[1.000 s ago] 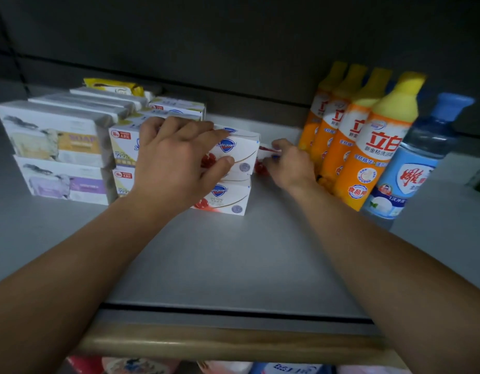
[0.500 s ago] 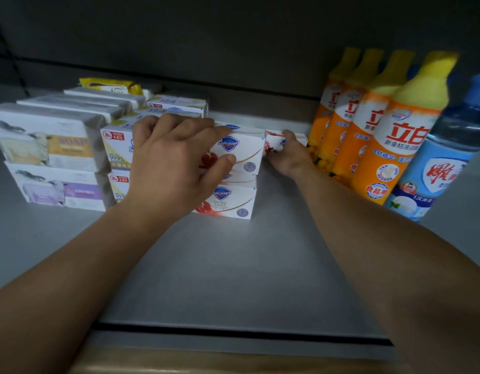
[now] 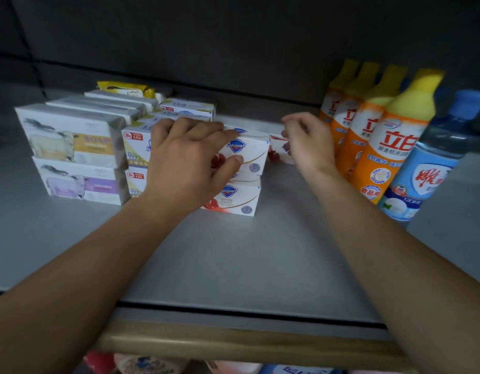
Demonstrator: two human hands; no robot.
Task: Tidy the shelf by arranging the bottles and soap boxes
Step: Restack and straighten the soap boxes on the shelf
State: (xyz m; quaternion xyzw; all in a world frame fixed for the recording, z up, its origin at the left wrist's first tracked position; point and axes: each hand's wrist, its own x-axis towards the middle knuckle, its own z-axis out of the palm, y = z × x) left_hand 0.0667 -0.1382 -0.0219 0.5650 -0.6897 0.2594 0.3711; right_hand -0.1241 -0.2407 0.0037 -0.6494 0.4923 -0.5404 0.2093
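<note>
On the grey shelf two white Safeguard soap boxes are stacked. My left hand grips the top Safeguard box, fingers over its top and thumb on its front; the lower Safeguard box lies under it. A small red-and-white soap box stands just behind and right of the stack. My right hand is blurred beside that box, its fingers loosely curled above it and not clearly holding it. Several orange detergent bottles and a blue bottle stand in a row at the right.
Yellow-labelled soap boxes and grey soap packs are stacked at the left, with a yellow packet behind them. A wooden rail runs along the shelf front, and packages on a lower shelf show beneath it.
My right hand brought the small red-and-white box up behind the Safeguard stack and has now lifted off it. My left hand has stayed on the top Safeguard box.
</note>
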